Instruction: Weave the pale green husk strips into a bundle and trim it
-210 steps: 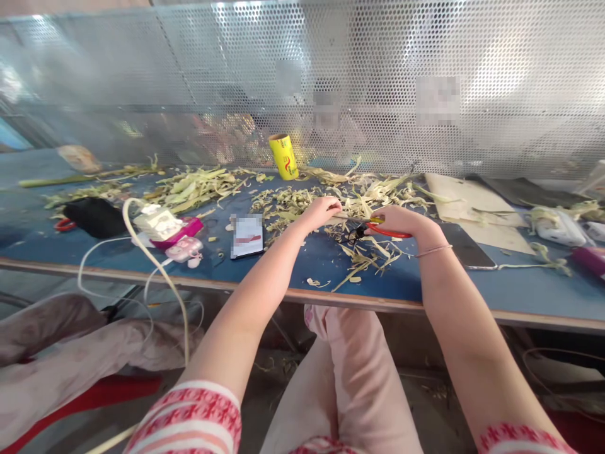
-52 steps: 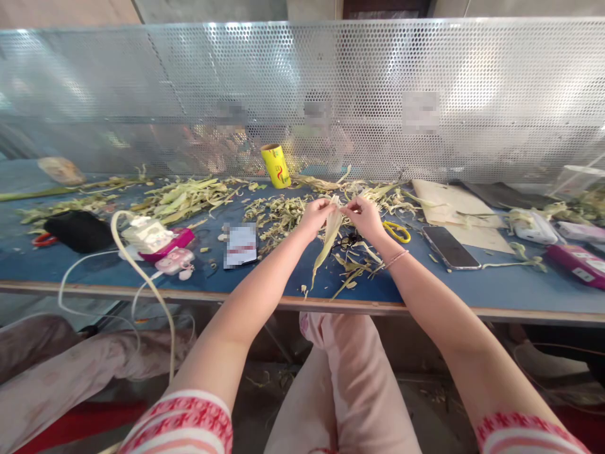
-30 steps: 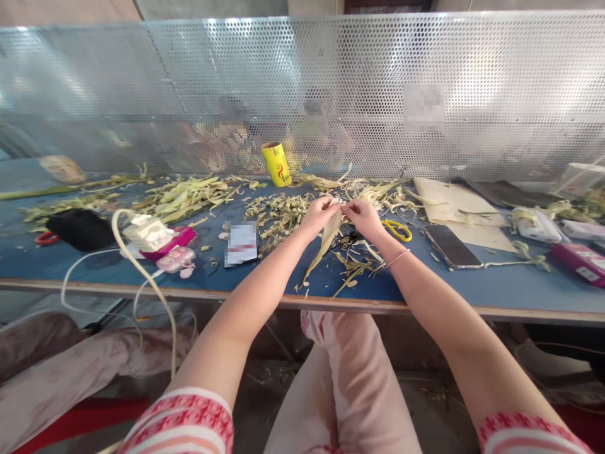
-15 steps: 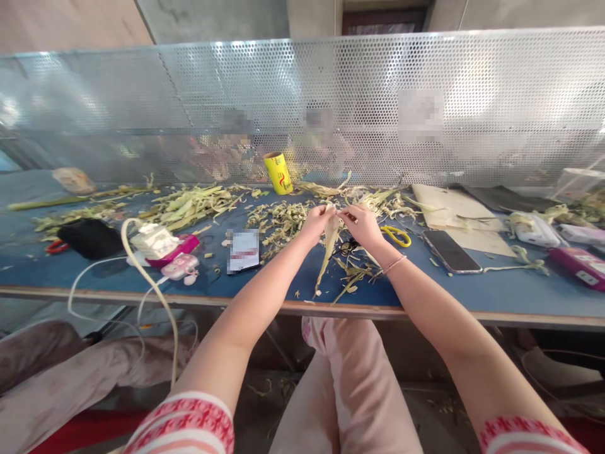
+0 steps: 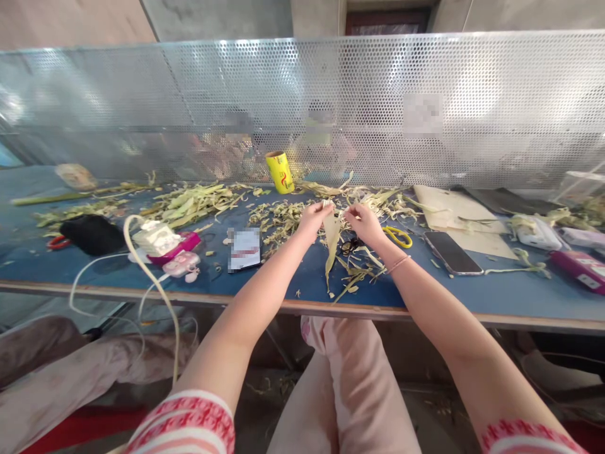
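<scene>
My left hand (image 5: 312,223) pinches the top of a long, pale green leaf strip (image 5: 333,238), which looks like dried plant material. The strip hangs down, tapering to a point near the table's front edge. Just right of it is my right hand (image 5: 365,223), fingers closed in a pinch, a small gap away from the left hand. Whatever sits between its fingertips is too small to make out. Behind and under both hands lies a heap of curled leaf scraps (image 5: 283,219). More dry scraps (image 5: 358,272) lie below my right hand.
A yellow tube (image 5: 280,173) stands before a perforated metal screen (image 5: 189,94). Yellow-handled scissors (image 5: 397,237) and a phone (image 5: 452,253) lie to the right. Leftward are a leaf pile (image 5: 193,205), a white-and-pink charger (image 5: 158,238) with cables, and a black pouch (image 5: 92,234).
My hands have drawn slightly apart, the right one moving a little to the right. The leaf strip now hangs broader and its tip has shifted right.
</scene>
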`<state>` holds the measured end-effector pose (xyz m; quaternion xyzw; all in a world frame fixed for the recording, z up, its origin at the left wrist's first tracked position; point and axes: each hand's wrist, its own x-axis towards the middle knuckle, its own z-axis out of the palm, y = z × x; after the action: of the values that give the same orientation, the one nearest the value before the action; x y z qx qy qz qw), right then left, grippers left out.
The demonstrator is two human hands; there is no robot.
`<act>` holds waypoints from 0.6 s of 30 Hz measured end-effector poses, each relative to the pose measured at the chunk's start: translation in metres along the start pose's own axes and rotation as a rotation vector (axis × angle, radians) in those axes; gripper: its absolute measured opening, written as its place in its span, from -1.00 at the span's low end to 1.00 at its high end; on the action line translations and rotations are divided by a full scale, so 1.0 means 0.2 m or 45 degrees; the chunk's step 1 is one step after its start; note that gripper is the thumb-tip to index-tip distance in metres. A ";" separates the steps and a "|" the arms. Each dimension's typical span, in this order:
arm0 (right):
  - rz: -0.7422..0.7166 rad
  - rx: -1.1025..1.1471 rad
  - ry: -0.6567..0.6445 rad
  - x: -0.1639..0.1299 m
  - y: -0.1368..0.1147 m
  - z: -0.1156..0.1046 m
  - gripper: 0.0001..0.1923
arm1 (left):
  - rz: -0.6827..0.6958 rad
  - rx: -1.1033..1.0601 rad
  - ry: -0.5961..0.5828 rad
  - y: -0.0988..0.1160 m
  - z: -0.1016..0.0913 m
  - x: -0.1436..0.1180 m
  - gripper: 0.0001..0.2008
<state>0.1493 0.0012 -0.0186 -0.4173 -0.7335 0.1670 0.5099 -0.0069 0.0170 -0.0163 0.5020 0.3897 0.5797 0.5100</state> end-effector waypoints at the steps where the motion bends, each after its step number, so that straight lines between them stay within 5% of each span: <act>1: 0.060 -0.011 0.004 0.01 0.01 0.01 -0.89 | -0.022 -0.001 -0.029 0.01 0.01 -0.01 -0.81; 7: 0.231 0.142 -0.026 0.02 0.06 0.02 -0.86 | -0.110 0.031 -0.177 0.03 0.05 -0.04 -0.95; 18: 0.154 0.049 0.031 0.01 0.02 0.00 -0.80 | 0.025 0.197 -0.205 0.00 0.04 -0.03 -0.90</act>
<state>0.1505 0.0050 -0.0201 -0.4530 -0.6973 0.2066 0.5157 0.0016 0.0103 -0.0160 0.5887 0.3860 0.5107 0.4936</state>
